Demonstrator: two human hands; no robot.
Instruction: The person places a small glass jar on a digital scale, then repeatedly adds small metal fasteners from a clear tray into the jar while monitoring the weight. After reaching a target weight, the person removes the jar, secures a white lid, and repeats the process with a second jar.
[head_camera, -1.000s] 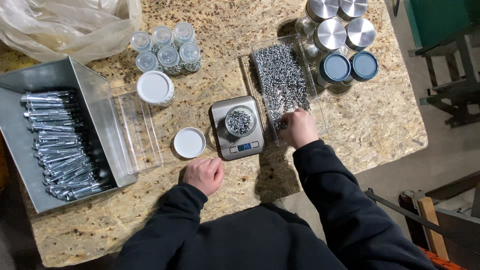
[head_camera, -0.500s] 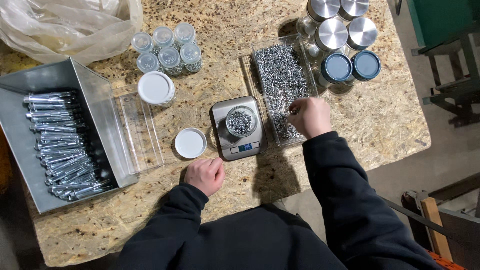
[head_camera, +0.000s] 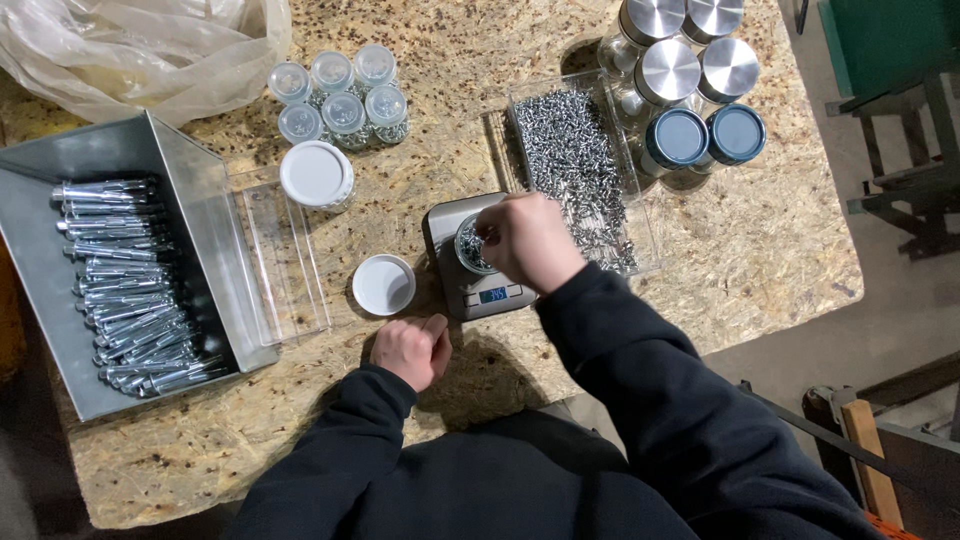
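R hand hovers over jar of screws on small scale, fingers bunched together at jar mouth; L hand rests fisted on table nr white lid.

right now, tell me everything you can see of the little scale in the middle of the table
The scale is a small, flat digital one with a brushed, silvery metal-looking top and rounded corners. It lies level on the chipboard table, between the loose white lid and the clear tray of screws. Its blue display at the near edge is lit. A small open jar holding screws stands on its platform, and the right hand is over that jar, hiding part of the scale.
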